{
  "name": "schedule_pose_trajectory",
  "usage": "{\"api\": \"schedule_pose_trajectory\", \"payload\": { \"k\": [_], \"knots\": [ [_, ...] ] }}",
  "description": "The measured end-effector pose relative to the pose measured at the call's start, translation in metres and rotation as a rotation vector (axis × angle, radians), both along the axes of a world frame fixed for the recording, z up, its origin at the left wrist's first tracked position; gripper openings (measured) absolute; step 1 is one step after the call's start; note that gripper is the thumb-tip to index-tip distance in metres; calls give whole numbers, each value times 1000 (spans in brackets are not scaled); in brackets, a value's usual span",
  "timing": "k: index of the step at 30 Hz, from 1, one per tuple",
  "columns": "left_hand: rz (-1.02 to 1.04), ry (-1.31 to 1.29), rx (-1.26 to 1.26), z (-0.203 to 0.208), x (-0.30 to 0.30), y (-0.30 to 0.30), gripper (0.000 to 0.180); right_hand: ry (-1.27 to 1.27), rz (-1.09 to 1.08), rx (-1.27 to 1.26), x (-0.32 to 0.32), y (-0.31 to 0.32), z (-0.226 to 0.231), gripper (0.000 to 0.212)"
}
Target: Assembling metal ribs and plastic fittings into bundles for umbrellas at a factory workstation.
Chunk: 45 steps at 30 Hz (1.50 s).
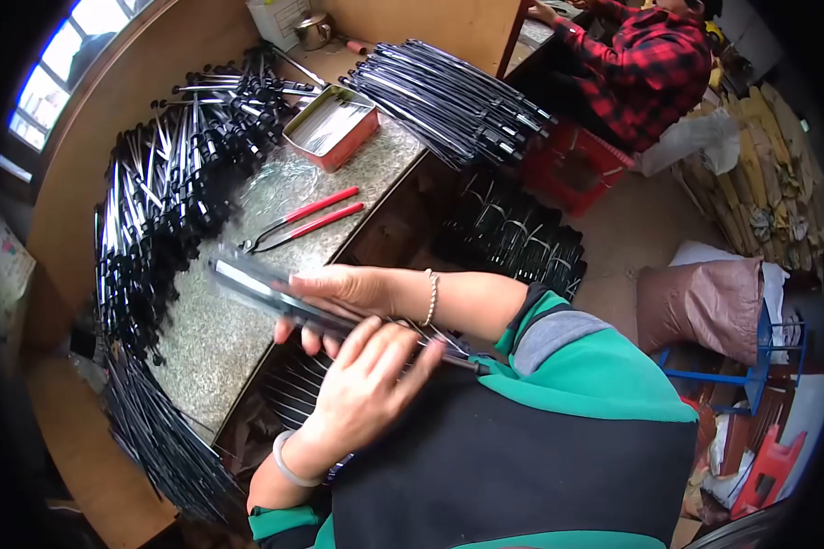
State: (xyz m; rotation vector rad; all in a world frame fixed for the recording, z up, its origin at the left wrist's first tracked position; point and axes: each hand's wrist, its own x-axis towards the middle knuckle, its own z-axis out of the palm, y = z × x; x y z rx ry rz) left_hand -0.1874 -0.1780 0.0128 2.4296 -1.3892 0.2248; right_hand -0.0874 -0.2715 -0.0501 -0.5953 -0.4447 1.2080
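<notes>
The left hand (362,393) and the right hand (339,293) are both closing around one long black rod bundle (265,295), which is running from about 10 o'clock over the stone bench (211,339) down toward the person's chest; its motion blur is hiding how many rods there are, so the grip may be looser than it looks. If a rod is slipping free, it could be falling into the gap at 6 o'clock, or its tip could be knocking the red pliers (307,220) lying at 12 o'clock.

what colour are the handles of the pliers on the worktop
Red; the pliers lie on the speckled worktop, clearest in the head view.
</notes>
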Motion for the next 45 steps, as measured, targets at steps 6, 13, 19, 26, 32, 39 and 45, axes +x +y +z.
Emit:
{"api": "schedule_pose_trajectory", "payload": {
  "k": [6, 13, 19, 26, 32, 39, 45],
  "knots": [
    [236, -49, -512, -60, -39, 67, 19, -1252, -653, -814, 84, -74, 64, 40],
    [1220, -174, -789, -201, -121, 170, 9, -2223, -486, -1873, 248, -200, 52, 55],
    [1978, 255, -782, -343, -218, 200, 21, -2070, -543, -1882, 313, -253, -7, 69],
    [2078, 343, -423, -422, -193, 274, 34, -2189, -709, -1630, 219, -183, 44, 50],
    [1554, -484, -1516, -532, -179, 308, 34, -2189, -648, -1319, 139, -97, 47, 36],
    [1790, 276, -540, -390, -174, 332, 25, -2134, -634, -1323, 90, -70, 43, 34],
    [2140, 19, -317, -399, -150, 312, 34, -2121, -660, -949, 52, -23, 21, 30]
  ]
}}
